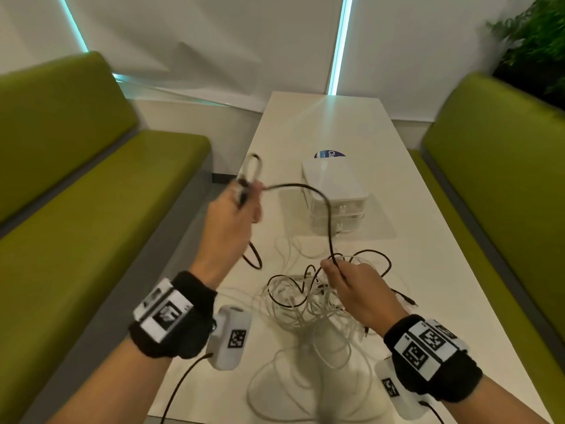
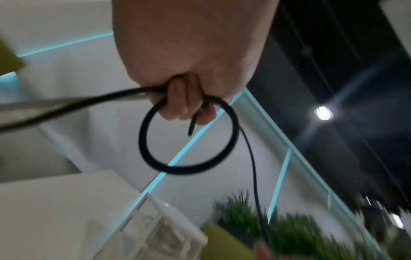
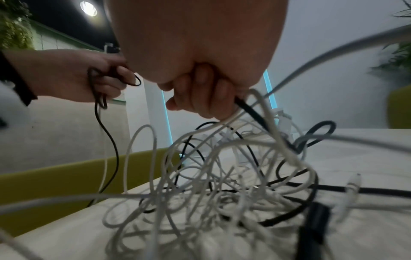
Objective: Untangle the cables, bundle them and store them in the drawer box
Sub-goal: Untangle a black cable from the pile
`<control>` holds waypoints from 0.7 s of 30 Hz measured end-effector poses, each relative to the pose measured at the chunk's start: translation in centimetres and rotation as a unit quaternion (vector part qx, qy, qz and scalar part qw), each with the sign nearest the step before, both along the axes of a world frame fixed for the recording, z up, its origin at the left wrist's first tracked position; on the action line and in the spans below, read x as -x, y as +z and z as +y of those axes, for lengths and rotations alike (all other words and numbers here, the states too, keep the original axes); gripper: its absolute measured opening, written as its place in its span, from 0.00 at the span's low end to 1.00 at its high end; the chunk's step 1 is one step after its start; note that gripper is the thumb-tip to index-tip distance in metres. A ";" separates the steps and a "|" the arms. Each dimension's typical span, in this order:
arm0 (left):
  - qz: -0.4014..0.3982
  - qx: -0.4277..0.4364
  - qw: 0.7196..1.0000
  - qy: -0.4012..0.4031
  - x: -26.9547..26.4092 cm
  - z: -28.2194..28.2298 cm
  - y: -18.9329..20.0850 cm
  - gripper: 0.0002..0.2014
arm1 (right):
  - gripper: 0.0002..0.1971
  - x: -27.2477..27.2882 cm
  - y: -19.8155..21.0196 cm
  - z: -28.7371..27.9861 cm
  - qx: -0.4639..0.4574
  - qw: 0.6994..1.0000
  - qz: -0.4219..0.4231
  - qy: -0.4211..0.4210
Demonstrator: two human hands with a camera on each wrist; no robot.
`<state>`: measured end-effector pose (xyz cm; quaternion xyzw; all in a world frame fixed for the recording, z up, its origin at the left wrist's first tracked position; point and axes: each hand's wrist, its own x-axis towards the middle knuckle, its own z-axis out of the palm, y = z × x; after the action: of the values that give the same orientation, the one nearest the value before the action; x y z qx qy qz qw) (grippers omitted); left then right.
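A black cable (image 1: 324,206) runs in an arc between both hands above the white table (image 1: 428,240). My left hand (image 1: 235,209) is raised over the table's left edge and grips one end of it, folded into a small loop (image 2: 189,140). My right hand (image 1: 351,286) grips the same black cable (image 3: 251,110) lower down, just above a tangled heap of white cables (image 1: 308,304) mixed with black strands. In the right wrist view the white cables (image 3: 211,184) hang and pile right under the curled fingers. A white drawer box (image 1: 334,194) stands behind the heap, its drawers closed.
Green benches (image 1: 91,194) flank the table on both sides. A blue round sticker (image 1: 328,154) lies behind the drawer box. A black plug end (image 1: 408,299) lies to the right of the heap. A plant (image 1: 538,41) stands at the far right corner.
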<state>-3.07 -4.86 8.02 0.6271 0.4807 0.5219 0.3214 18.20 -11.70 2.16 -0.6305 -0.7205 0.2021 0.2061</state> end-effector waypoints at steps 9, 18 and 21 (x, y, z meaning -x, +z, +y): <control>0.316 0.056 0.935 -0.154 -4.7 -3.4 -5.6 0.19 | 0.20 1.7 0.7 -0.1 0.018 0.983 -0.166 0.082; 0.198 -0.025 0.980 -0.018 -2.7 -1.9 -3.2 0.11 | 0.19 1.1 0.6 0.2 -0.001 0.997 -0.043 0.064; 0.108 -0.057 0.991 0.062 -1.2 -1.1 -2.2 0.16 | 0.20 0.8 0.6 0.4 -0.017 0.998 -0.026 0.056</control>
<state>-1.86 -5.96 5.78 0.6659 0.5198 0.4969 0.1987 17.40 -11.34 2.78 -0.5902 -0.7633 0.1851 0.1865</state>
